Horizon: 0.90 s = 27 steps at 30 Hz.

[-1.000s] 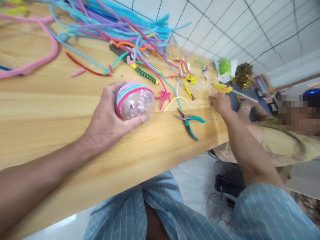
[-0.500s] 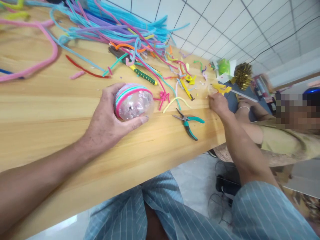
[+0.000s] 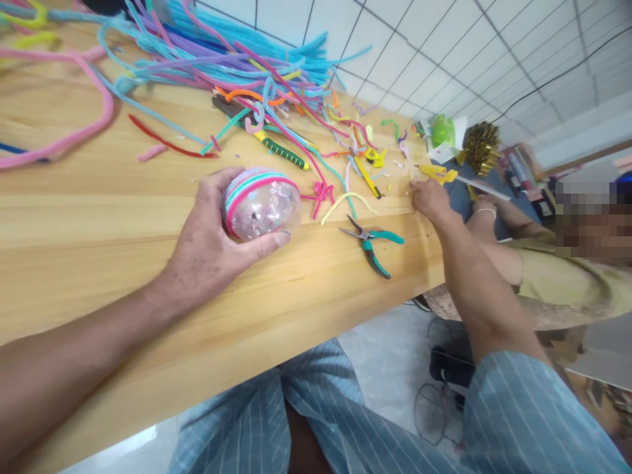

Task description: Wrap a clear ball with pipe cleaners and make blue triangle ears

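Observation:
My left hand (image 3: 210, 247) is wrapped round a clear glittery ball (image 3: 261, 204) that rests on the wooden table (image 3: 99, 224). Pink, teal and purple pipe cleaners are wound round the ball's upper half. My right hand (image 3: 430, 199) reaches out to the table's far right edge, fingers curled down onto the wood beside a yellow piece (image 3: 438, 172) on a white stick. What the curled fingers hold, if anything, is hidden.
Teal-handled pliers (image 3: 372, 242) lie between my hands. A green-and-yellow handled tool (image 3: 281, 150) lies among a big heap of coloured pipe cleaners (image 3: 222, 59) and cut scraps. Another person sits at right past the table edge. A gold bow (image 3: 481, 148) lies there.
Almost nothing moved. The view shifted slightly, and my right hand edged a little nearer the yellow piece. My left hand keeps its grip on the ball.

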Motion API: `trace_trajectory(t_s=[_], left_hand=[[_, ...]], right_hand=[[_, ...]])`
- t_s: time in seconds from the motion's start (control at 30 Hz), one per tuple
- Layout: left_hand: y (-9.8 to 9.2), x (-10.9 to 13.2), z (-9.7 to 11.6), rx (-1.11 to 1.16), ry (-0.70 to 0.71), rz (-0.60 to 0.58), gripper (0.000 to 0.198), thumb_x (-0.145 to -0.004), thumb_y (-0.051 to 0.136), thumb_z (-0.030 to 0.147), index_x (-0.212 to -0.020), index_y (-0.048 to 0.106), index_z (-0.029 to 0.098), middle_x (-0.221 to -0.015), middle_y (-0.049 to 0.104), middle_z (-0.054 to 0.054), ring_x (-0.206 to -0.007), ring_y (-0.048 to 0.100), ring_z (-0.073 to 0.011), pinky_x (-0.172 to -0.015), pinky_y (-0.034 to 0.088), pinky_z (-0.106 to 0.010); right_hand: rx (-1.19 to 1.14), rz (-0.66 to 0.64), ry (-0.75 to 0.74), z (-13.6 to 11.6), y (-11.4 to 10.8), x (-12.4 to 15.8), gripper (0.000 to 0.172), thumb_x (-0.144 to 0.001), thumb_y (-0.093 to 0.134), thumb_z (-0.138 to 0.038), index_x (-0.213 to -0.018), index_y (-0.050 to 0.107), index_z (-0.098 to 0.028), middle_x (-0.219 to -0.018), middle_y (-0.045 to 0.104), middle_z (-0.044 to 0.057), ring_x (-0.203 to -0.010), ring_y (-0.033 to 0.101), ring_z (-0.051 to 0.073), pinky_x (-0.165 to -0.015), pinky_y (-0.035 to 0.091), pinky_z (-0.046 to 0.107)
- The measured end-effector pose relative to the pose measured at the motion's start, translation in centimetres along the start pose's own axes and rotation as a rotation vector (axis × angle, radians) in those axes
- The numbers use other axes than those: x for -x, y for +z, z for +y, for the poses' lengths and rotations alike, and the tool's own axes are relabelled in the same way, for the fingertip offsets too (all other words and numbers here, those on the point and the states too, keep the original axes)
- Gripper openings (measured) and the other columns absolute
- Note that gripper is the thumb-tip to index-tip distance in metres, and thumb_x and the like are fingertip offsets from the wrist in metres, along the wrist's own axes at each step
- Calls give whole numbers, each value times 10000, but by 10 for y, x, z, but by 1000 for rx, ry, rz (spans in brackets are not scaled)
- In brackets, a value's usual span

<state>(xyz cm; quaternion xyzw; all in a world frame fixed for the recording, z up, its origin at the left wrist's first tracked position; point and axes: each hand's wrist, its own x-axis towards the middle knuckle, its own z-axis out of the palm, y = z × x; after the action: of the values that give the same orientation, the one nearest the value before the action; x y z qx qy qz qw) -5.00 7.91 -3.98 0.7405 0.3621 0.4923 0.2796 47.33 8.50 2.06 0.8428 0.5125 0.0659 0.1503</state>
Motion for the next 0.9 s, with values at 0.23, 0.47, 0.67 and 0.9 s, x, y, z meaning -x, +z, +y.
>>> trace_trajectory(t_s=[0.23, 0.47, 0.67, 0.9], left_hand=[[-2, 0, -1, 1, -23, -18, 1044, -749, 912, 722, -1591, 444, 321, -1540, 610, -110, -1366, 685, -339, -1146, 601, -575], [-2, 0, 0, 0, 0, -3, 1040, -755, 906, 734, -1590, 458, 306, -1521, 614, -115, -1354, 689, -331, -1137, 609, -560], [-1, 0, 1, 21, -30, 5, 1043, -727, 918, 744, -1575, 476, 329, -1516, 624, -97, -1345, 687, -330, -1129, 606, -568], [0, 0, 1, 20, -41, 2, 1041, -741, 902, 751, -1573, 470, 301, -1526, 624, -112, -1352, 687, -331, -1144, 599, -564]], right_hand=[[-18, 31, 25, 0, 1, 0, 523, -1059, 400, -195, -1445, 749, -146, -1434, 736, 230, -1335, 680, 393, -1136, 546, 536], [8, 9, 9, -2, 2, 2, 517, -1051, 410, -212, -1437, 750, -162, -1462, 708, 223, -1311, 689, 380, -1088, 549, 491], [-22, 23, -64, 9, -3, 8, 535, -997, 452, -166, -1432, 761, -197, -1461, 752, 152, -1346, 672, 355, -1142, 543, 508], [-22, 30, 35, -1, -6, 2, 533, -1043, 434, -210, -1479, 737, -169, -1427, 750, 223, -1300, 702, 395, -1102, 558, 539]])
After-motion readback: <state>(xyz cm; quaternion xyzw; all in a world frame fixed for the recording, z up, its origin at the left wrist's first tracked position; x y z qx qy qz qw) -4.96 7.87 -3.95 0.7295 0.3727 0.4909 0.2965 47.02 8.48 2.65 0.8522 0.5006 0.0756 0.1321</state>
